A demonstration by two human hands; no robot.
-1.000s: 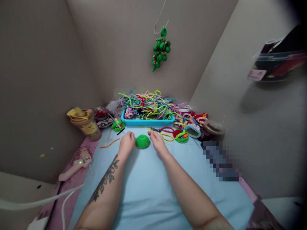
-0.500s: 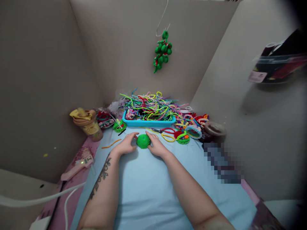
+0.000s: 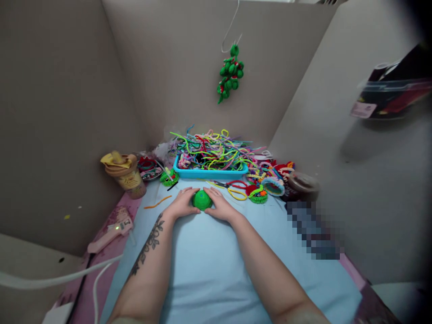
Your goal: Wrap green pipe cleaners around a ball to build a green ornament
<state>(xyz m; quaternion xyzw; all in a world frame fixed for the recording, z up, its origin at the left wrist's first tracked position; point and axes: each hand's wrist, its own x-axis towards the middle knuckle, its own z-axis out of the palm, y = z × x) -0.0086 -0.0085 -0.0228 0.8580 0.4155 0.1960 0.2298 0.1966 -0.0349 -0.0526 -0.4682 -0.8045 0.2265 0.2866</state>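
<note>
A round green ball [image 3: 202, 201], wound in coils like pipe cleaner, rests on the light blue cloth in front of me. My left hand [image 3: 184, 203] cups its left side, fingers at the far edge and thumb at the near edge. From the other side my right hand [image 3: 218, 205] holds it the same way. What lies under the ball is hidden. An orange pipe cleaner piece [image 3: 158, 202] and a short black one [image 3: 172, 186] lie left of my left hand. Scissors with red and yellow handles [image 3: 238, 195] are just beyond my right hand.
Behind stands a blue tray [image 3: 211, 173] heaped with coloured pipe cleaners. Green fuzzy pieces sit left [image 3: 169, 177] and right [image 3: 258, 194]. A pink glue gun [image 3: 110, 236], its light on, and a cup [image 3: 130, 177] are at left; a lidded cup [image 3: 303, 184] is at right.
My left thumb has moved in against the near side of the ball, and both hands now close around it. The view has shifted slightly.
</note>
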